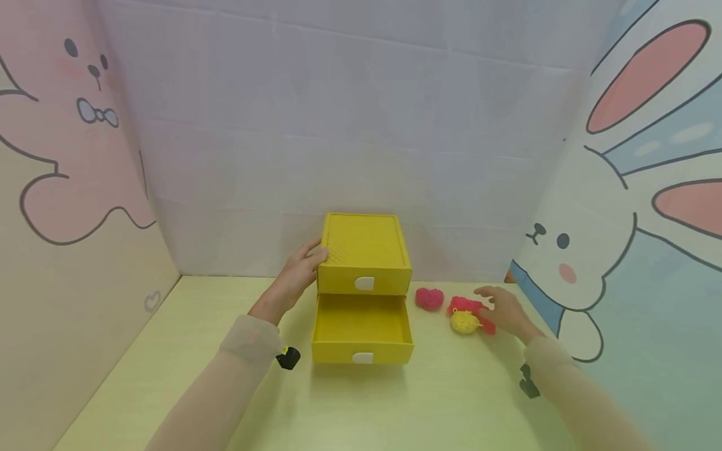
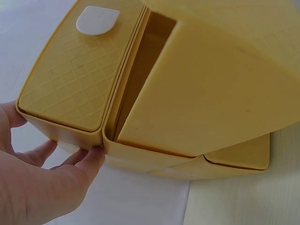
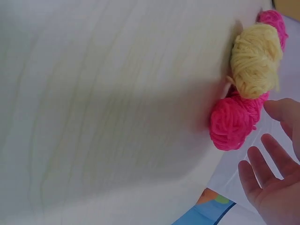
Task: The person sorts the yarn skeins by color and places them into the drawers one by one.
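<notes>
A yellow drawer cabinet (image 1: pixel 366 241) stands near the back wall. Its lower drawer (image 1: pixel 363 352) is pulled out with a bare interior, while the upper drawer (image 1: pixel 338 280) is in. My left hand (image 1: pixel 299 272) rests against the cabinet's left side near the top, fingers spread along that side in the left wrist view. To the right, my right hand (image 1: pixel 504 311) reaches beside the yarn, fingers apart and palm bare. Nearest to it lie a red-pink yarn bundle (image 3: pixel 229 124), its thumb tip right at the edge, and a pale yellow yarn ball (image 3: pixel 255 61).
A smaller pink yarn ball (image 1: pixel 430 299) lies between the cabinet and the other yarn. Light wood-grain tabletop (image 1: pixel 451 401) spreads out in front. A white cloth wall (image 1: pixel 254 156) closes off the back, and printed side panels (image 1: pixel 575 275) stand left and right.
</notes>
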### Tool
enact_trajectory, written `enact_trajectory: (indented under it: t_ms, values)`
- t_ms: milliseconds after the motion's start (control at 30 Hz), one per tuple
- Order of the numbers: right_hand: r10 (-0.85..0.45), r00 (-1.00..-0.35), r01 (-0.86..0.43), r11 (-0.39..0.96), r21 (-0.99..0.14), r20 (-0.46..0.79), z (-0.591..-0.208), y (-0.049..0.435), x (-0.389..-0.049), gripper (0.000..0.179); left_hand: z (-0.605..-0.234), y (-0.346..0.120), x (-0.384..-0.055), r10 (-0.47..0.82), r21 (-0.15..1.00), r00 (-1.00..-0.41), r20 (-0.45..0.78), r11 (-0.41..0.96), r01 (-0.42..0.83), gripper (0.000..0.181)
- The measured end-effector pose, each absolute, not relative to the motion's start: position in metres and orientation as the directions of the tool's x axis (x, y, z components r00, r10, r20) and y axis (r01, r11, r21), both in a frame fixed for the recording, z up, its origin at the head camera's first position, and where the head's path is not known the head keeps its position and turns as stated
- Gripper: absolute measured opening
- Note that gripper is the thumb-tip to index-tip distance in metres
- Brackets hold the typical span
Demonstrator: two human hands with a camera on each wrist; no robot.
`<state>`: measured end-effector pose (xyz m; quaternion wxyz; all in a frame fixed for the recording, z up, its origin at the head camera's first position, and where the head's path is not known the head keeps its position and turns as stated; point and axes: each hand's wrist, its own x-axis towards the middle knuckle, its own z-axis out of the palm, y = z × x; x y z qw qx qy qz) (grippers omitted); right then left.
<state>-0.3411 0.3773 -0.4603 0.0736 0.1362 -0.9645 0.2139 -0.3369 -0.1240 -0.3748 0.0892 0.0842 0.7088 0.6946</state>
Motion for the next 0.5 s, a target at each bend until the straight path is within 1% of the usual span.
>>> enact_trajectory:
  t_ms: [100, 367, 500]
  values:
    - [-0.240, -0.951, -0.300, 0.872, -0.387, 0.196, -0.467, 0.376, -0.344, 0.044, -0.374, -0.124, -0.336, 0.242, 1.000, -0.970, -0.011, 0.021, -0.006, 0.066]
    - [-0.203, -0.975, -0.220, 0.889, -0.401, 0.086, -0.484, 0.374, -0.352, 0.052, -0.373, -0.123, -0.336, 0.241, 1.000, -0.971, -0.010, 0.018, -0.006, 0.066]
    - [-0.194, -0.976, -0.219, 0.889, -0.402, 0.101, -0.493, 0.374, -0.353, 0.047, -0.374, -0.124, -0.337, 0.238, 1.000, -0.971, -0.016, 0.022, -0.012, 0.067]
